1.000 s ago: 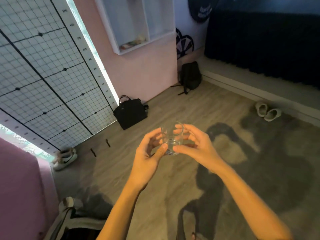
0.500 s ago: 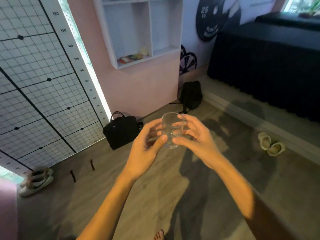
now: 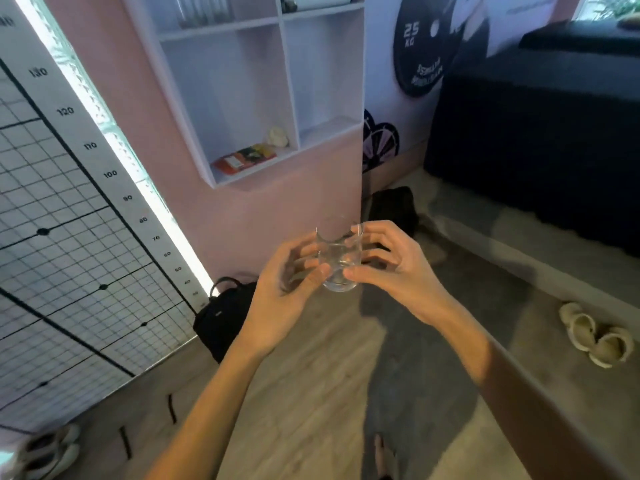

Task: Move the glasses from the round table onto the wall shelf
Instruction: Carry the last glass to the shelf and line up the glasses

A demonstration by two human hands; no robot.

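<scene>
Pink wall ahead, white wall shelf (image 3: 291,77) up at far centre, wooden floor below; a clear drinking glass (image 3: 339,261) rides upright in mid-air between both hands, well short of the shelf; left hand (image 3: 287,289) cups its left side, right hand (image 3: 391,268) pinches the base with fingers curled round; it looks light, rigid, slick and breakable; best held low around the wall, not the rim.

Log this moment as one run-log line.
phase: carrying | glass: upright, held by left hand and right hand | shelf: ahead, not reached
</scene>
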